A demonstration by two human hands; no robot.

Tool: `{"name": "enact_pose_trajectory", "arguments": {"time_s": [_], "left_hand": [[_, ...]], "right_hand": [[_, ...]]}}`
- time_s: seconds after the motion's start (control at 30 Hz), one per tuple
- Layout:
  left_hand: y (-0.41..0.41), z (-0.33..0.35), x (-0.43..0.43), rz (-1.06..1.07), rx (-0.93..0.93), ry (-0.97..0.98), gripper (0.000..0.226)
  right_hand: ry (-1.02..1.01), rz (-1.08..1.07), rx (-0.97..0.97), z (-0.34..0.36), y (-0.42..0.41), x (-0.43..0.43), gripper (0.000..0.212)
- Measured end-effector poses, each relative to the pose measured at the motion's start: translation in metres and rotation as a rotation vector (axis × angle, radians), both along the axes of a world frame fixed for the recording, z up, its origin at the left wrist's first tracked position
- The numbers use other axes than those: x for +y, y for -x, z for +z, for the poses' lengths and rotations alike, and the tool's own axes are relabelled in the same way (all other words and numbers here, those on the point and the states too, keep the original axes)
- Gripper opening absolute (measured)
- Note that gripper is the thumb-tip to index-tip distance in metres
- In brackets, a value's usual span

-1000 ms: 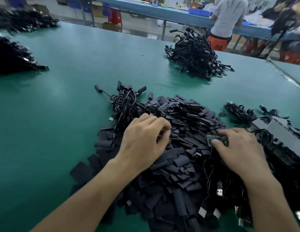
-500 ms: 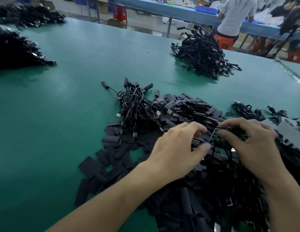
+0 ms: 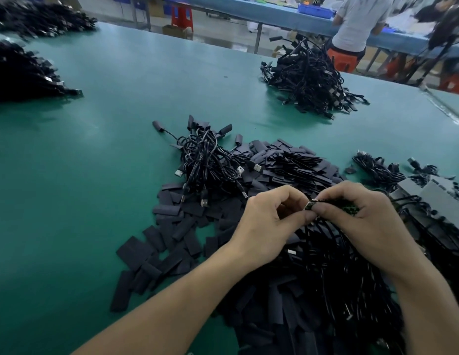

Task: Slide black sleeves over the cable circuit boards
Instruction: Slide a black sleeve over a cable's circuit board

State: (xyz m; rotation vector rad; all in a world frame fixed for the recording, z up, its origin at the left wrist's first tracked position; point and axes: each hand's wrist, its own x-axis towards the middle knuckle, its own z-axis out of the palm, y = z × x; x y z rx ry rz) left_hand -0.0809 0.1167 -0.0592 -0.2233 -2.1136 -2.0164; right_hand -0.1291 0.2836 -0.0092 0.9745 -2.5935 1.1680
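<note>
My right hand (image 3: 361, 221) pinches a small green circuit board (image 3: 325, 204) on a black cable, its bare end pointing left. My left hand (image 3: 268, 224) meets it with curled fingers that seem to pinch a black sleeve; the sleeve itself is hidden in the fingers. Both hands hover above a large heap of flat black sleeves (image 3: 177, 237) on the green table (image 3: 82, 190). A bundle of sleeved cables (image 3: 208, 160) lies just beyond the heap. Unsleeved cables (image 3: 333, 272) lie tangled below my right hand.
A big cable pile (image 3: 310, 80) sits far right, more black piles (image 3: 21, 70) far left. Grey boxes and cables (image 3: 433, 196) lie at the right edge. A person (image 3: 356, 24) works at a blue bench behind the table.
My hands rose off the pile and came together. The right hand brought the board leftward; the left hand lifted from the sleeve heap to meet the board's end.
</note>
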Motion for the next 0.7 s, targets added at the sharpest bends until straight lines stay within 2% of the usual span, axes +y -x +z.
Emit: {"name": "enact_pose_trajectory", "arguments": {"time_s": [0.17, 0.23, 0.33, 0.57, 0.7], "left_hand": [[0.002, -0.003, -0.004, -0.027, -0.024, -0.034, 0.011], [0.003, -0.003, -0.005, -0.039, -0.048, -0.054, 0.009], [0.003, -0.002, -0.007, -0.075, -0.084, -0.101, 0.01], [0.005, 0.0, -0.014, -0.141, -0.129, -0.159, 0.012], [0.006, 0.0, -0.014, -0.118, -0.13, -0.196, 0.014]], "right_hand": [[-0.013, 0.083, -0.043, -0.003, 0.005, 0.003, 0.017], [-0.002, 0.1, -0.062, -0.005, 0.009, 0.004, 0.015], [0.045, 0.135, -0.137, -0.01, 0.013, 0.005, 0.005], [0.188, 0.271, -0.29, -0.017, 0.019, 0.006, 0.013], [0.201, 0.171, -0.285, -0.014, 0.015, 0.004, 0.005]]}}
